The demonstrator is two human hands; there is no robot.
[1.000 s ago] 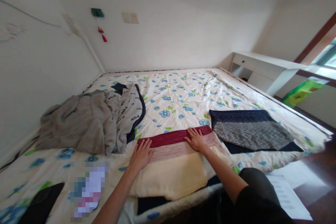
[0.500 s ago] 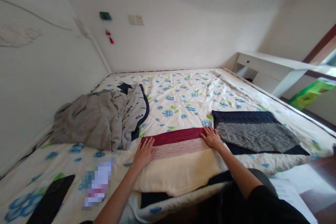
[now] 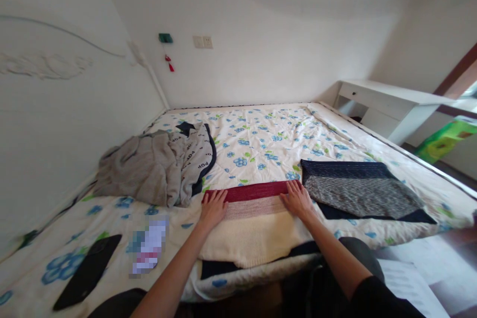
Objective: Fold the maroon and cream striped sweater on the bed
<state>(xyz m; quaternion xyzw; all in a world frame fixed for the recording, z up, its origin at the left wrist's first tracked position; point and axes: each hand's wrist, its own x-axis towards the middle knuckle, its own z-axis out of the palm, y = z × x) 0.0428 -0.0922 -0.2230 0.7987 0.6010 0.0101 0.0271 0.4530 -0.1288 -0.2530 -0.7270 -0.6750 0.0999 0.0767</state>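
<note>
A folded knit sweater (image 3: 257,233) with a dark red, pinkish and cream band lies flat at the bed's near edge, some navy cloth showing under its lower side. My left hand (image 3: 214,208) rests on its upper left corner, fingers stretched out. On the upper right part lies my right hand (image 3: 297,198), palm down with fingers apart. Just right of it is another folded sweater (image 3: 361,189), navy on top and speckled grey below. To the left sits a crumpled grey garment (image 3: 145,166) with a "POP" print lining and a navy edge.
The bed (image 3: 261,139) has a white sheet with blue flowers. A black phone (image 3: 89,271) and a pixelated item (image 3: 149,246) lie at the near left. Beyond the right side stand a white desk (image 3: 387,102) and a green package (image 3: 447,139).
The view has shifted a little. My right hand has slid slightly inward on the sweater; my left hand stays on the corner. The garments otherwise lie as before.
</note>
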